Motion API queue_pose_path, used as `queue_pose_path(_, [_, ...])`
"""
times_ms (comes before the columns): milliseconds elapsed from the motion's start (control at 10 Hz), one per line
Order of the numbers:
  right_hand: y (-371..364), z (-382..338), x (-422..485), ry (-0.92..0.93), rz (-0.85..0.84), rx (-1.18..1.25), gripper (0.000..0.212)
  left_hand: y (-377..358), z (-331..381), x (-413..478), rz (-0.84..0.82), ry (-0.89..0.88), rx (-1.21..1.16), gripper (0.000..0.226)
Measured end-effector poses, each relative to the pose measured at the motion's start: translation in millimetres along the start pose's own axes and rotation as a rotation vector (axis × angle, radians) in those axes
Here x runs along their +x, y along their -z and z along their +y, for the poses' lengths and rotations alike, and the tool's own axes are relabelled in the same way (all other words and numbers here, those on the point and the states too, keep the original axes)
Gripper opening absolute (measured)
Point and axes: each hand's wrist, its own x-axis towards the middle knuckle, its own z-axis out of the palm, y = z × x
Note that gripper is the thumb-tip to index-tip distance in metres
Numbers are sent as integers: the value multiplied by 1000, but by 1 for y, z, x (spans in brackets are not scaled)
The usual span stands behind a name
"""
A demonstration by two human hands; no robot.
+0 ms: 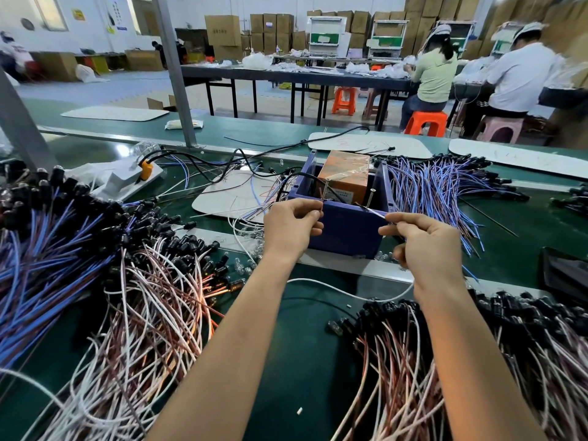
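Your left hand (291, 229) pinches a thin wire tip (322, 198), and your right hand (423, 246) pinches a thin white wire (375, 213). Both are just before the dark blue plastic box (346, 230) at twelve o'clock, which holds an orange cardboard carton (345, 173). Pink-and-white lead bundles (152, 307) lie at five and seven o'clock.

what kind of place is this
Probably an electronics assembly workshop: heaps of wire leads cover the green conveyor belt, seated workers in caps work at a bench, and cartons are stacked behind.
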Motion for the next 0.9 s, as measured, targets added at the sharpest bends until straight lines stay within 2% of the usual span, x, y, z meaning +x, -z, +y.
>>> queue_pose_path(900, [-1, -1, -1, 11, 8, 39, 30, 2, 2, -1, -1, 3, 18, 17])
